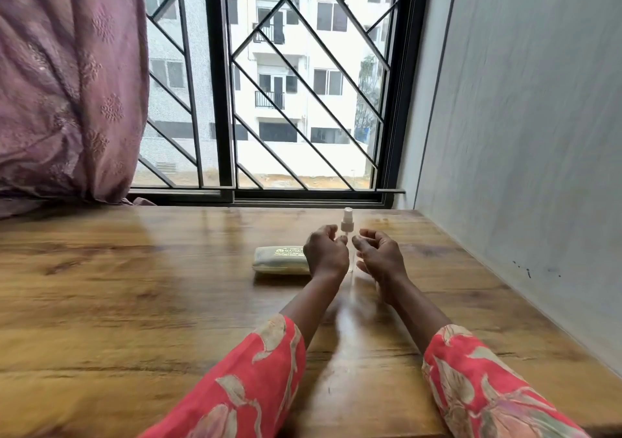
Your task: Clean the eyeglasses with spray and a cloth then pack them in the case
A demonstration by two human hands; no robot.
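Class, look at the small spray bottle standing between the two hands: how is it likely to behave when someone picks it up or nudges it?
The spray bottle is tall, slim and upright, so a sideways nudge would probably tip it. Its clear body looks like light plastic. Smooth sides may feel slippery on the glossy table.

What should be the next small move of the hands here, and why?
Probably the right hand should close around the spray bottle. The bottle stands upright between both hands, neither grips it, and the left hand sits beside the closed case. No eyeglasses or cloth are visible, so opening the case likely comes afterwards.
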